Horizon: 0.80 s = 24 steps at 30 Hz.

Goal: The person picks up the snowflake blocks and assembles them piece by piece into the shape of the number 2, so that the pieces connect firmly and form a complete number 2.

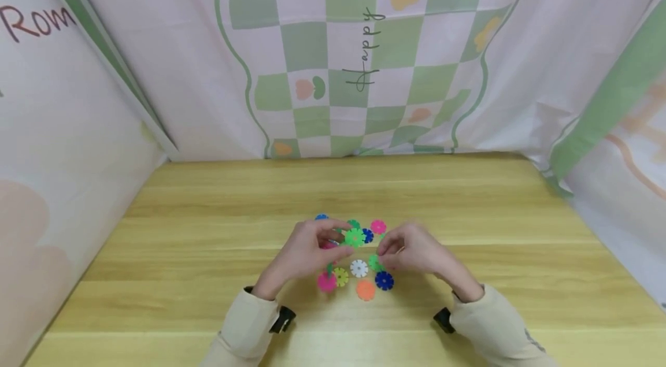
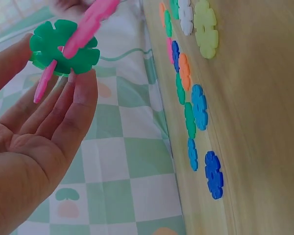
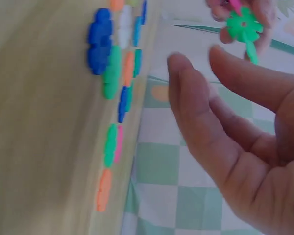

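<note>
My left hand (image 1: 312, 248) pinches a cluster of slotted plastic flower discs between thumb and fingertips. In the left wrist view the cluster shows a green disc (image 2: 63, 46) with a pink disc (image 2: 90, 27) standing edge-on in it. The right wrist view shows a light green disc (image 3: 244, 25) in the cluster, with another green piece edge-on below it. My right hand (image 1: 416, 248) is held to the right of the cluster, thumb and fingers apart with nothing between them, as its wrist view shows.
Loose flower discs lie on the wooden table (image 1: 208, 297) below and behind my hands, among them a white disc (image 1: 359, 268), an orange disc (image 1: 365, 290) and a dark blue disc (image 1: 384, 281). A checked cloth (image 1: 348, 49) hangs behind the table.
</note>
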Available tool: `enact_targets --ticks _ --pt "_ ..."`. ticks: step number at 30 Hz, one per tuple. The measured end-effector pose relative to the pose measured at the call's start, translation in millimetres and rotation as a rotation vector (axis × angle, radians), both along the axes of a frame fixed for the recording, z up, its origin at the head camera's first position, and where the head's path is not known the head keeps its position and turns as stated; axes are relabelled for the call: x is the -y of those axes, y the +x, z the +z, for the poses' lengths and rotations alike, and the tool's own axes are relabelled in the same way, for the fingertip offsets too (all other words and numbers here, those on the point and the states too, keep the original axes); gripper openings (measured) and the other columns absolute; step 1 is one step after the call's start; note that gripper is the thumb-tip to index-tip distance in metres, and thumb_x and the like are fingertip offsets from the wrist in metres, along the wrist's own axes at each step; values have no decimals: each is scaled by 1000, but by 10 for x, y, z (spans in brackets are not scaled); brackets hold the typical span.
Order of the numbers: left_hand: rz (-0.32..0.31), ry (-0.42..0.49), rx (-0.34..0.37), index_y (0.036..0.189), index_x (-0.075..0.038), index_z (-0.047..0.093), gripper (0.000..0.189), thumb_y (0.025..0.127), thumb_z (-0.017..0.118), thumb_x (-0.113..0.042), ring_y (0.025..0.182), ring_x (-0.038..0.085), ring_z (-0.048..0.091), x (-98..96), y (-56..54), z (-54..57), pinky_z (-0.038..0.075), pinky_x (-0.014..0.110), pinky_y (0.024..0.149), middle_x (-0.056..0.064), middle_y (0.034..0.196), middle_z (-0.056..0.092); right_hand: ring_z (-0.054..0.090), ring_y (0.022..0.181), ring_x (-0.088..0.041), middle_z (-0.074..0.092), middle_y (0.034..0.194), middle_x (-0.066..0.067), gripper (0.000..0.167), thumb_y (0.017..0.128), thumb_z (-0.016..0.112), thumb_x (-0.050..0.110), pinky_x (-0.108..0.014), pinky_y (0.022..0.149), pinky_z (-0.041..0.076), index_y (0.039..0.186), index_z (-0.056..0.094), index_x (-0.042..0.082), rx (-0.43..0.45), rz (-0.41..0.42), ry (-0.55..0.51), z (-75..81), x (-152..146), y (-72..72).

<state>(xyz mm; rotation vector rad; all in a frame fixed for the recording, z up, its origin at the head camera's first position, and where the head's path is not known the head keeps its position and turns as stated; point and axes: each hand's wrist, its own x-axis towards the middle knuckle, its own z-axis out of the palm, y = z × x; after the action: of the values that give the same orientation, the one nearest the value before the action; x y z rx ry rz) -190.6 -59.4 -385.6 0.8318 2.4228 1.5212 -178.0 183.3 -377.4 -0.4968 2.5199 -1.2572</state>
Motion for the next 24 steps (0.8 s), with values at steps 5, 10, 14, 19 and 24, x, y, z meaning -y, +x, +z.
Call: enact_targets --ticks 5,10,14,19,24 --pt "19 26 9 119 -10 66 37 86 74 -21 83 14 66 10 -7 11 55 26 70 8 99 70 61 62 -16 63 71 -3 16 73 80 3 -31 57 54 83 68 2 102 -39 151 -58 51 7" --pt "17 36 -7 119 -8 66 37 85 75 -21 83 14 67 6 -6 44 55 25 71 7 99 71 59 58 -17 61 70 -4 24 67 86 4 -31 54 51 77 64 6 130 -110 261 -104 99 24" --pt "23 31 -3 119 -9 66 37 85 76 -21 85 14 67 11 2 60 55 24 73 6 98 71 53 65 -18 57 74 -4 35 60 90 9 -30 58 46 76 59 8 100 -112 330 -141 134 49" --pt "23 34 4 118 -9 66 37 84 76 -21 85 14 67 17 1 55 55 24 73 6 98 70 50 66 -19 55 73 -3 38 57 91 9 -31 57 44 74 56 9 65 -103 372 -171 175 72" --pt "25 36 6 118 -9 66 37 84 76 -21 85 13 67 20 -8 40 55 24 73 6 98 71 49 65 -18 54 72 -3 33 61 86 1 -31 57 43 74 56 10 36 -77 408 -183 194 82"
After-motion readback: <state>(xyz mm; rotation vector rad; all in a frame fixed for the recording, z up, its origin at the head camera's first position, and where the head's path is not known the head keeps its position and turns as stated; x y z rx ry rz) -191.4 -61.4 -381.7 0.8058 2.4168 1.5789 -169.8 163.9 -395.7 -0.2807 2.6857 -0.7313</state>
